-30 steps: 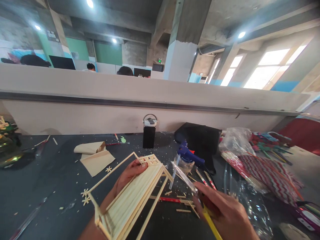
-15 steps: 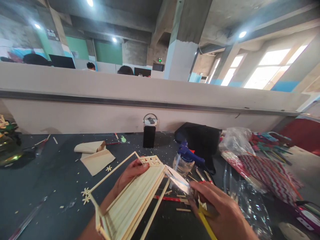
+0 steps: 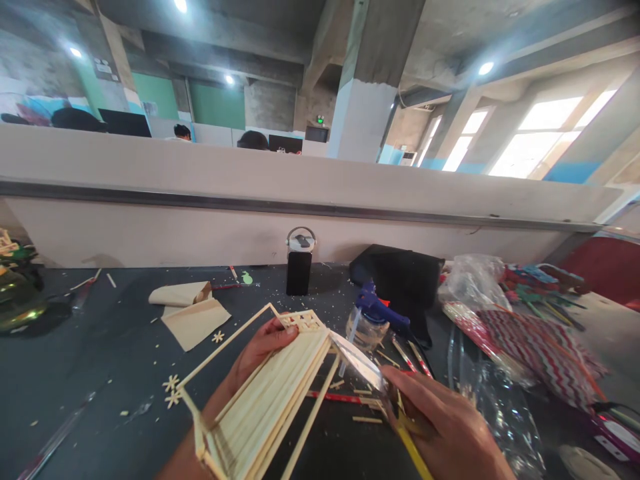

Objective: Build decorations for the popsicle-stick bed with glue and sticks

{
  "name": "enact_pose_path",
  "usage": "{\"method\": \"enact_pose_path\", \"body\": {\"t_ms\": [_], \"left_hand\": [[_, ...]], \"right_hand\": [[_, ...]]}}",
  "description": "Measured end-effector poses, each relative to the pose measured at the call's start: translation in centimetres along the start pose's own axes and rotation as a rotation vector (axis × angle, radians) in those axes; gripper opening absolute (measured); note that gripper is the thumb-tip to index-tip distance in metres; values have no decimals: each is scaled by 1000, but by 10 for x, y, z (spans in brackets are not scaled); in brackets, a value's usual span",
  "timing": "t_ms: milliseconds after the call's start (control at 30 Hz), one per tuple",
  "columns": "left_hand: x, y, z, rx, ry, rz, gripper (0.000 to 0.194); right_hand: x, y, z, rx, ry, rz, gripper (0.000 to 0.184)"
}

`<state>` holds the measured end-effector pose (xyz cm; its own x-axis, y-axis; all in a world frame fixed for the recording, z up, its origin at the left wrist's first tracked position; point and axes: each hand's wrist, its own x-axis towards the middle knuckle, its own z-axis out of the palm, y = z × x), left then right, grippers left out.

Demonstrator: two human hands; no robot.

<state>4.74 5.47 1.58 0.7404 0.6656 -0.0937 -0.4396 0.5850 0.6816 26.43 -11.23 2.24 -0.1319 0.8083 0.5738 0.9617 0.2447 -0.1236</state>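
Observation:
My left hand (image 3: pixel 257 350) grips a model frame (image 3: pixel 270 390) built of thin pale wooden sticks, its slatted side facing up, held just above the dark table (image 3: pixel 90 373). My right hand (image 3: pixel 445 430) is closed on a yellow-handled craft knife (image 3: pixel 373 380). The knife's shiny blade points up and left, and its tip touches the frame's upper right corner. A blue glue gun (image 3: pixel 380 310) lies just beyond the blade, next to a clear plastic cup (image 3: pixel 365 330).
A black bottle with a white lid (image 3: pixel 299 263) stands at the back by the grey partition (image 3: pixel 300 200). Folded tan paper (image 3: pixel 193 313) lies to the left. Plastic bags and coloured sticks (image 3: pixel 520 333) pile up on the right. Loose sticks and red pencils (image 3: pixel 345 398) litter the middle.
My right hand has brought the knife blade leftward until its tip meets the frame's corner. The left hand and frame have hardly moved.

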Motion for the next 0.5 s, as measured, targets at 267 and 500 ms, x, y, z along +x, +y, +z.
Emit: {"method": "enact_pose_path", "body": {"t_ms": [267,500], "left_hand": [[0,-2,0,27,-2,5,19],[0,-1,-2,27,14,30,16]], "right_hand": [[4,0,0,-41,47,-39,32],[-4,4,5,31,75,53,27]]}}
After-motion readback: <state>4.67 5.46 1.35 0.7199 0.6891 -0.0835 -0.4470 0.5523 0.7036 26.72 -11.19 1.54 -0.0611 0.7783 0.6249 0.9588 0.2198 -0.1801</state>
